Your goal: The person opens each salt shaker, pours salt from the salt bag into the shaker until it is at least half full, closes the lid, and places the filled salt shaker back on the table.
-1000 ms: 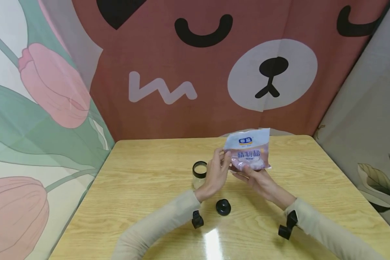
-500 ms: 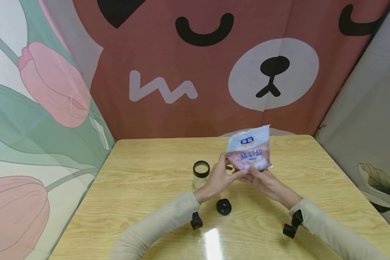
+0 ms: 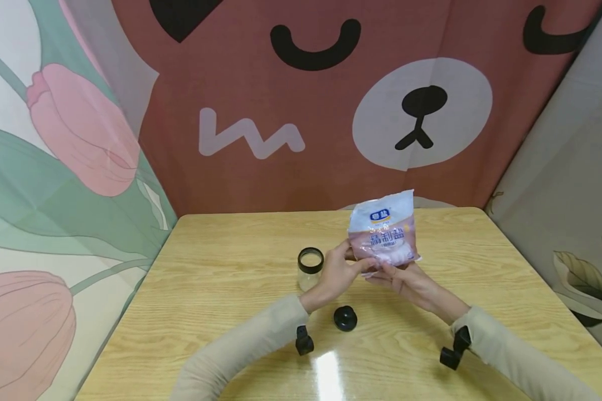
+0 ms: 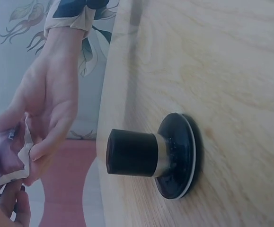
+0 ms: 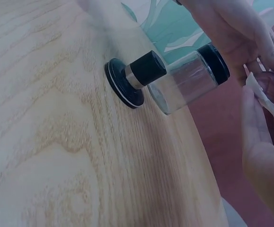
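A pink and pale-blue bag of salt [image 3: 383, 231] is held up above the table, its printed front facing the head camera. My left hand [image 3: 335, 275] grips its lower left corner, thumb in front along the bottom edge and fingers behind. The right hand [image 3: 415, 285] pinches the bottom edge from the right, thumb in front. Both thumbs nearly meet there. In the right wrist view the bag's pale bottom seam [image 5: 264, 97] shows between the hands. A glass jar [image 5: 184, 82] with a black rim stands uncovered just behind the left hand. Its black knobbed lid [image 4: 174, 156] lies nearer, knob up.
The wood-grain table [image 3: 221, 278] carries the jar and lid near its middle. A brown bear-print cloth [image 3: 261, 184] hangs behind it, with a flowered cloth [image 3: 55, 234] at the left and a grey one [image 3: 562, 184] at the right. Small black cameras [image 3: 304, 341] hang from both wrists.
My left hand has shifted from the bag's side to its lower corner, the thumb now reaching toward the right thumb. The bag has risen slightly. Jar and lid have stayed put.
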`<state>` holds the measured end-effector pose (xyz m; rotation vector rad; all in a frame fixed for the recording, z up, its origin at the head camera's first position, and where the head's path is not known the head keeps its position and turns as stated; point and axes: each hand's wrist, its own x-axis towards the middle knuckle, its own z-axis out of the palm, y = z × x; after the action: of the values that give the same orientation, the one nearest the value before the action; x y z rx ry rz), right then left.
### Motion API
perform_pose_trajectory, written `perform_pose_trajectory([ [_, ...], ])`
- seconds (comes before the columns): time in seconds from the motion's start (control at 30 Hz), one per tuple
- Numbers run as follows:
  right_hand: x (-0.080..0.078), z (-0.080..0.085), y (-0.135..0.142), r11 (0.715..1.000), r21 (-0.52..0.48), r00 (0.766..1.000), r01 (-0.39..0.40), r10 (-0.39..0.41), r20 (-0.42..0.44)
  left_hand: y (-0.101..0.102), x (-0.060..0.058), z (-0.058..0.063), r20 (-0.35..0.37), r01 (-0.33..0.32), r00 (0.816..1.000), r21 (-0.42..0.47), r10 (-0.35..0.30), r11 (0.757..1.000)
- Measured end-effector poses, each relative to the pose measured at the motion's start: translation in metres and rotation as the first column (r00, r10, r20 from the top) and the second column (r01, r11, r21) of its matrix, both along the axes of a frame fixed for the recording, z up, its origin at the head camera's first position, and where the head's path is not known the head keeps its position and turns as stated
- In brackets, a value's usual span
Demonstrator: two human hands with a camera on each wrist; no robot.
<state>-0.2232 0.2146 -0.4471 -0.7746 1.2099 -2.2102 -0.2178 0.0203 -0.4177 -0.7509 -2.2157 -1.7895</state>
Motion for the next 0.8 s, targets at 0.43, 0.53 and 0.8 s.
perform_pose_trajectory([
  [0.43, 0.001, 0.002, 0.0, 0.992, 0.069, 0.994, 0.11, -0.111, 0.014, -0.003, 0.021, 0.026, -0.023, -0.006, 1.0, 0.004, 0.006, 1.0],
  [0.53, 0.0, 0.002, -0.001, 0.995, 0.045, 0.996, 0.085, -0.085, -0.003, -0.003, 0.02, 0.025, -0.012, -0.001, 1.0, 0.023, 0.001, 1.0],
  [0.8, -0.001, 0.002, -0.005, 0.999, -0.04, 0.999, 0.005, -0.004, 0.031, -0.003, 0.021, 0.021, 0.009, 0.007, 1.0, 0.05, -0.007, 0.999],
])
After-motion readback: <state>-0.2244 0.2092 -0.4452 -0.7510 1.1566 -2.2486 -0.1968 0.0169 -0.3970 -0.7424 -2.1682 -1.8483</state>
